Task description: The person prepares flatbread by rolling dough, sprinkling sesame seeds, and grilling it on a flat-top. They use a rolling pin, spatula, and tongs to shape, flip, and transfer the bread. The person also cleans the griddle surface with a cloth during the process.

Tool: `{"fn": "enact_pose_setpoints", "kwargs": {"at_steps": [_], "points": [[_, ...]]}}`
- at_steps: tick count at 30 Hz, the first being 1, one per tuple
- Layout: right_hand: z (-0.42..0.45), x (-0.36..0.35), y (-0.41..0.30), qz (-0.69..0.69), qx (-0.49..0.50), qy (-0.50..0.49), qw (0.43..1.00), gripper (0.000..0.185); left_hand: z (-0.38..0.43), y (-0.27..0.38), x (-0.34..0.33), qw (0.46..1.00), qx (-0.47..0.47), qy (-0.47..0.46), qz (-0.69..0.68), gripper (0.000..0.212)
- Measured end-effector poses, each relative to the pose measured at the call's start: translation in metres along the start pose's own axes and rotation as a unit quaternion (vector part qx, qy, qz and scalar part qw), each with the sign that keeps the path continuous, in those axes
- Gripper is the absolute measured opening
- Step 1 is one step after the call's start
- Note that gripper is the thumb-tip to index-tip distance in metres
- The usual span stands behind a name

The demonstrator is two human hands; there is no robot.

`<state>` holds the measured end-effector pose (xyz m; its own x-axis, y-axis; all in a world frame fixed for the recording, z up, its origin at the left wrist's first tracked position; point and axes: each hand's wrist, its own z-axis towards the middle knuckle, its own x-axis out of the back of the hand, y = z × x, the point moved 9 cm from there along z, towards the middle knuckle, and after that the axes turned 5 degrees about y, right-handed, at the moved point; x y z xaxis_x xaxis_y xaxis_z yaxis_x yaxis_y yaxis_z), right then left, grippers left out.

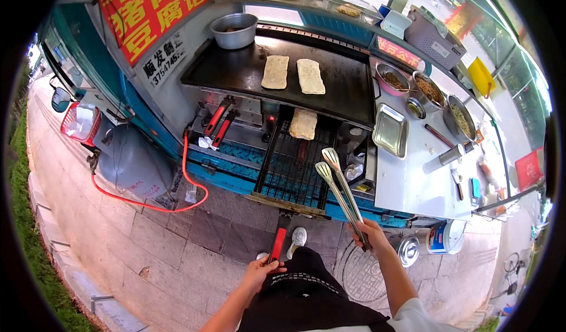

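Note:
My left hand [261,271] grips the red handle [277,243] of a wire grill rack [289,173], which is drawn out from below the griddle. One browned flatbread [303,124] lies at the rack's far end, just in front of the griddle edge. In my right hand [372,237] are metal tongs [342,190], their slotted tips a little apart over the rack's right side, with nothing between them. Two pale flatbreads [275,72] lie side by side on the black griddle [345,66]. A round metal pot [234,32] stands at the griddle's back left corner.
Right of the griddle, a steel counter [398,186] bears a metal tray [391,130], bowls of filling [428,89] and a rolling pin [438,135]. Two more red handles [217,115] stick out at left. A gas cylinder [132,159] with an orange hose [194,184] stands on the pavement.

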<state>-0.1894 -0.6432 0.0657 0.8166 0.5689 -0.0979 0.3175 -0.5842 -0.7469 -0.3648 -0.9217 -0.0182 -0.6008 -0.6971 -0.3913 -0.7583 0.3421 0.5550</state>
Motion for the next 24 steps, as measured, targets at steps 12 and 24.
{"fn": "enact_pose_setpoints", "kwargs": {"at_steps": [12, 24], "points": [[0.015, -0.062, 0.028, -0.013, -0.018, 0.058, 0.998, 0.028, -0.044, -0.041, 0.031, 1.000, -0.019, -0.014, -0.016, 0.030], [0.137, -0.135, 0.030, 0.069, 0.032, 0.033, 0.997, 0.029, -0.041, -0.049, 0.033, 1.000, -0.003, -0.004, -0.019, 0.030]]}}
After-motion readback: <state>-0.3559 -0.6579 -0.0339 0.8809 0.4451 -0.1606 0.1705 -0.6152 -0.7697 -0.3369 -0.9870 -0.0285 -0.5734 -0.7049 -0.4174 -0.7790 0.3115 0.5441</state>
